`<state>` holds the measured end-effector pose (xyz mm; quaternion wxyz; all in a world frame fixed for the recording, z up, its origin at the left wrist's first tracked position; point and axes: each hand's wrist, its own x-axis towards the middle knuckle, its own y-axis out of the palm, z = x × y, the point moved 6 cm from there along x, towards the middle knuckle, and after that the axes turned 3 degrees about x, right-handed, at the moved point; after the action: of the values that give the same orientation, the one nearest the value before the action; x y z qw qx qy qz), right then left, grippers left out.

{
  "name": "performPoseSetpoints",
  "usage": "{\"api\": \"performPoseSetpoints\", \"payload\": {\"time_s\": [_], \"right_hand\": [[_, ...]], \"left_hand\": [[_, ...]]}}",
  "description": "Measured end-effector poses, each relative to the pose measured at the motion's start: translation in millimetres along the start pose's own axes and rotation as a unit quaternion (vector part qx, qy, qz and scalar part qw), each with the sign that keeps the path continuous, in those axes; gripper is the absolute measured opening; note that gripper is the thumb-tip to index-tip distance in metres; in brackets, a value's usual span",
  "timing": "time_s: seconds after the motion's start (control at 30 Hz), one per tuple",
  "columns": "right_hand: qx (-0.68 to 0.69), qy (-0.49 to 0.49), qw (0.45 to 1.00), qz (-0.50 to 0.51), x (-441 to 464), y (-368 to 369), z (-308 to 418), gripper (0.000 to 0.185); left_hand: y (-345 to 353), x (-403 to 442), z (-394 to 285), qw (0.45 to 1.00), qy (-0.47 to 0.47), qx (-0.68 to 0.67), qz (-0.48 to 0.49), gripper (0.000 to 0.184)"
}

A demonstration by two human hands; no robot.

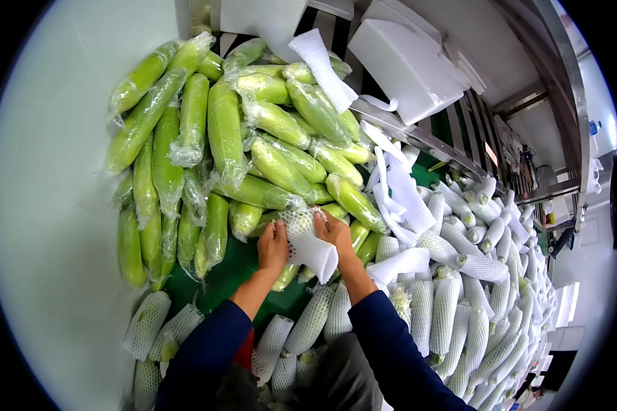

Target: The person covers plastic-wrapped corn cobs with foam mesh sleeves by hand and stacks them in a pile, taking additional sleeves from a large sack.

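Note:
My left hand (273,245) and my right hand (333,231) are both closed on a white foam net sleeve (313,251), one hand at each side of its upper end. The mesh is stretched wide there, and the lower end flares toward me. Whether anything sits inside the sleeve I cannot make out. Just beyond my hands lies a heap of long light-green gourds (277,164) wrapped in clear film. Loose empty sleeves (406,195) are draped between this heap and the sleeved gourds (452,322) on the right.
More sleeved gourds (146,325) lie near my legs at the lower left. A pale wall (55,226) rises on the left. White foam boxes (406,65) stand at the back beside a metal rail (432,140). Green flooring (219,277) shows under the heap.

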<state>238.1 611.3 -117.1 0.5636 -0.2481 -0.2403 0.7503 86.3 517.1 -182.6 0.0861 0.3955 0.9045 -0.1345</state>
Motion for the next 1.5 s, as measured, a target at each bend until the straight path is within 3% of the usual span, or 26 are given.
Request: {"api": "performPoseSetpoints", "payload": {"time_s": [0.07, 0.1, 0.17, 0.23, 0.3, 0.43, 0.47, 0.57, 0.7, 0.77, 0.87, 1.0, 1.03, 1.1, 1.13, 1.2, 1.23, 1.3, 1.37, 1.43, 1.47, 1.5], "right_hand": [[0.002, 0.027, 1.0, 0.012, 0.9, 1.1, 4.0, 0.038], [0.065, 0.041, 0.997, -0.004, -6.8, -1.5, 7.4, 0.038], [0.195, 0.065, 0.978, -0.033, -35.4, -9.3, 34.2, 0.04], [0.314, 0.084, 0.945, -0.016, -76.9, -6.1, 58.7, 0.036], [0.373, 0.138, 0.917, -0.001, -127.1, -0.6, 85.7, 0.036], [0.529, 0.249, 0.809, 0.054, -203.3, 41.4, 115.9, 0.04], [0.558, 0.29, 0.774, 0.071, -216.4, 54.3, 110.0, 0.041], [0.487, 0.3, 0.808, 0.137, -243.4, 64.7, 117.5, 0.042], [0.409, 0.275, 0.857, 0.148, -257.2, 106.1, 67.5, 0.044], [0.389, 0.242, 0.874, 0.162, -254.8, 107.6, 84.6, 0.045], [0.319, 0.193, 0.905, 0.205, -248.1, 127.8, 84.9, 0.046], [0.212, 0.172, 0.941, 0.201, -209.3, 164.1, 63.0, 0.047], [0.167, 0.166, 0.949, 0.209, -196.5, 163.8, 61.5, 0.047], [0.246, 0.099, 0.948, 0.179, -176.6, 156.2, 66.4, 0.051], [0.26, 0.076, 0.947, 0.172, -170.3, 124.9, 108.3, 0.052], [0.194, 0.055, 0.956, 0.215, -175.6, 108.9, 116.4, 0.051], [0.188, 0.038, 0.959, 0.209, -176.6, 104.5, 120.0, 0.051], [0.228, 0.101, 0.942, 0.225, -184.6, 137.0, 74.4, 0.05], [0.223, 0.145, 0.939, 0.218, -185.0, 161.7, 45.2, 0.05], [0.163, 0.173, 0.952, 0.195, -185.4, 173.6, 28.7, 0.049], [0.259, 0.204, 0.932, 0.153, -189.1, 191.3, 8.7, 0.052], [0.296, 0.203, 0.916, 0.179, -189.8, 206.3, -9.2, 0.047]], "left_hand": [[1.6, -0.9, -8.0, 0.987, -0.097, -0.128, -0.023, 0.042], [-2.1, -8.9, -29.2, 0.97, -0.116, -0.195, 0.092, 0.041], [-22.5, -15.3, -48.9, 0.962, -0.075, -0.228, 0.128, 0.037], [-76.6, -46.0, -116.9, 0.991, 0.031, -0.087, 0.094, 0.036], [-118.0, -80.6, -139.4, 0.997, 0.028, -0.042, 0.061, 0.035], [-164.0, -124.7, -128.4, 0.991, 0.121, 0.001, 0.057, 0.034], [-169.7, -129.0, -115.0, 0.996, 0.036, 0.031, 0.082, 0.035], [-186.5, -135.8, -84.7, 0.955, -0.152, -0.252, 0.027, 0.035], [-201.9, -135.5, -37.5, 0.917, -0.255, -0.307, 0.011, 0.03], [-215.6, -137.8, -29.3, 0.94, -0.2, -0.275, 0.008, 0.032], [-229.0, -129.0, -6.4, 0.958, -0.196, -0.212, -0.003, 0.036], [-229.0, -95.1, 78.9, 0.963, -0.16, -0.216, -0.012, 0.029], [-228.4, -82.9, 78.9, 0.966, -0.161, -0.202, -0.005, 0.026], [-219.6, -85.3, 6.7, 0.971, -0.142, -0.194, -0.005, 0.023], [-221.9, -88.6, -7.1, 0.974, -0.141, -0.178, 0.018, 0.024], [-219.9, -99.4, -22.5, 0.971, -0.145, -0.182, 0.051, 0.029], [-216.9, -103.6, -13.4, 0.953, -0.194, -0.231, 0.025, 0.03], [-209.0, -104.2, -0.9, 0.907, -0.284, -0.309, -0.025, 0.03], [-207.3, -90.3, 56.9, 0.931, -0.268, -0.239, -0.058, 0.031], [-210.6, -75.4, 115.3, 0.968, -0.224, -0.069, -0.092, 0.033], [-209.5, -71.2, 130.7, 0.973, -0.202, 0.002, -0.111, 0.034], [-210.7, -69.2, 133.6, 0.972, -0.179, 0.073, -0.132, 0.035]]}}
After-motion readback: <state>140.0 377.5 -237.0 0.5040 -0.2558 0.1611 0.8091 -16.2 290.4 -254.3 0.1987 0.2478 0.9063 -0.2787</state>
